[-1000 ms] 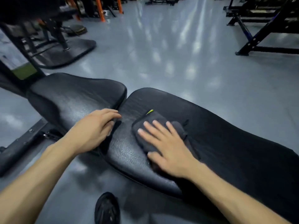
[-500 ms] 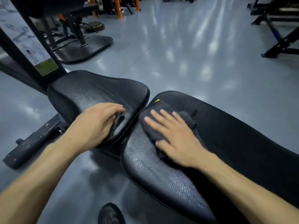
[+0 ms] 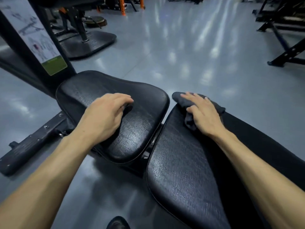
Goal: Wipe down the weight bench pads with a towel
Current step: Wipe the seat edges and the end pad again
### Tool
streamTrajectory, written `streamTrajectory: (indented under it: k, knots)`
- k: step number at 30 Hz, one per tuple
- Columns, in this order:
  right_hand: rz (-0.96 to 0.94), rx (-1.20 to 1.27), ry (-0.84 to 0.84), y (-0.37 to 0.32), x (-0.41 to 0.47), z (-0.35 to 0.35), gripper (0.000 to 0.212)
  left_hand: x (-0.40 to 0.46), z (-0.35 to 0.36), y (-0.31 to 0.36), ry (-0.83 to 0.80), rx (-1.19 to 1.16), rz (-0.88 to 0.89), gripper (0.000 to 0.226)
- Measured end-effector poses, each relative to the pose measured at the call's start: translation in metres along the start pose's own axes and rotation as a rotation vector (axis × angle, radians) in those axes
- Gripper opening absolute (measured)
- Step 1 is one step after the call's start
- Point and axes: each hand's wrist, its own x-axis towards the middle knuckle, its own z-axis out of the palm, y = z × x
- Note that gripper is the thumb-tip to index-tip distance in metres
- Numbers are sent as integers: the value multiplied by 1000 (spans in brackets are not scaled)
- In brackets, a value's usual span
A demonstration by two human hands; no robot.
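Now, right hand (image 3: pixel 203 115) flat on the towel (image 3: pixel 189 120), fingers straight and slightly spread, palm down, pressing the cloth onto the far edge of the long pad (image 3: pixel 181 171). Towel is dark grey, bunched; one end sticks out past my fingertips over the pad's rim, another fold shows under the thumb side, and a corner peeks out to the right of my knuckles. Nothing curled round it, just pressure from above.

Left hand (image 3: pixel 107 115) rests on the seat pad (image 3: pixel 142 103), fingers bent at the knuckles with tips touching the vinyl, thumb tucked under out of sight. It holds nothing; it bears on the pad near its middle.

Both forearms bare, reaching forward from the lower corners of view; left arm crosses the seat pad's near edge, right arm lies along the long pad's right side. Wrists roughly level, hands well apart.

Pads are black, cracked-grain vinyl, set end to end with a narrow gap between them where frame metal shows. Black base rail (image 3: pixel 31 146) runs left on the grey floor (image 3: pixel 198 55). An upright post (image 3: pixel 21 52) with an instruction placard (image 3: pixel 41 42) stands behind the seat pad. A dark shoe toe (image 3: pixel 118 223) shows at bottom centre.
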Motion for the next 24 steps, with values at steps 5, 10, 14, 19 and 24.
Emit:
streamTrajectory:
  k: [5, 10, 14, 19, 24]
  knots:
    - [-340, 38, -196, -69, -87, 21, 69, 12, 2, -8, -13, 6, -4, 34]
    - [-380, 105, -256, -94, -122, 31, 63, 21, -7, -19, -62, -23, -28, 34]
    - [-278, 25, -177, -113, -124, 37, 62, 17, -24, -16, -74, -101, -53, 34]
    - [-382, -125, -282, -150, -134, 52, 66, -10, -56, -6, -9, -137, -97, 36]
    - [-407, -144, -305, -145, -132, 48, 68, -44, -76, -19, -38, -61, -209, 33]
